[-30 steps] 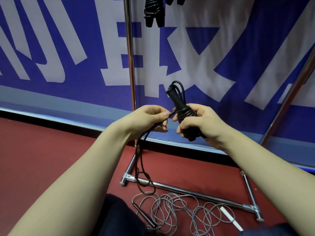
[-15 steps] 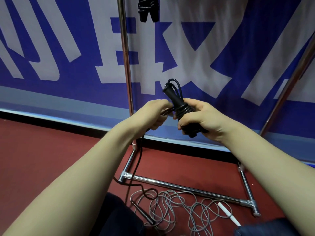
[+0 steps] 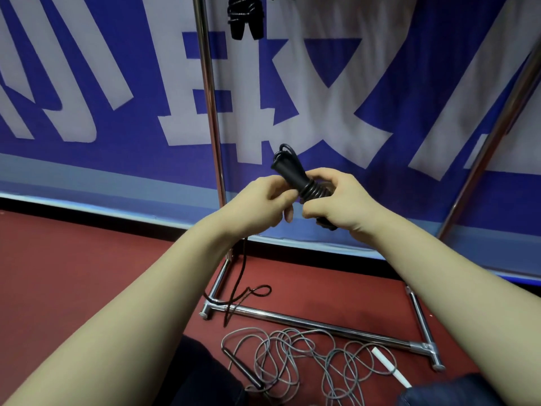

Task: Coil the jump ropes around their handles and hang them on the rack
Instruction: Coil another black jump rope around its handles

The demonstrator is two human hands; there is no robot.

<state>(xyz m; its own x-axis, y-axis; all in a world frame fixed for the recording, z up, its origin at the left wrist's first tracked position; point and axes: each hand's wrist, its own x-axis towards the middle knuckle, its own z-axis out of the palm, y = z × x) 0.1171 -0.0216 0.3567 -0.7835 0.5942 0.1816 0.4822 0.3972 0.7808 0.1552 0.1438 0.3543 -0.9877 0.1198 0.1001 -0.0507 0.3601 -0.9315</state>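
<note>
Black rope was wound in tight rings around the black handles point(image 3: 295, 178), and the right hand point(image 3: 336, 205) was closed around the lower part of them, with the top end sticking up toward 11 o'clock. Just beside it, at 9 o'clock, the left hand point(image 3: 263, 203) was curled shut, pinching the loose black rope point(image 3: 238, 284), which hung down from it and made a little loop on the red floor point(image 3: 73, 265). Down at 6 o'clock a grey jump rope point(image 3: 307, 361) lay in a messy pile on the floor, with a dark handle point(image 3: 243, 369) at one side and a white handle point(image 3: 389, 367) at the other. The shiny metal rack point(image 3: 209, 106) stood behind the hands, its bottom bar touching the floor. Up at 12 o'clock another coiled black rope point(image 3: 244, 17) hung near the rack's pole, in front of a blue and white banner point(image 3: 87, 83)
</note>
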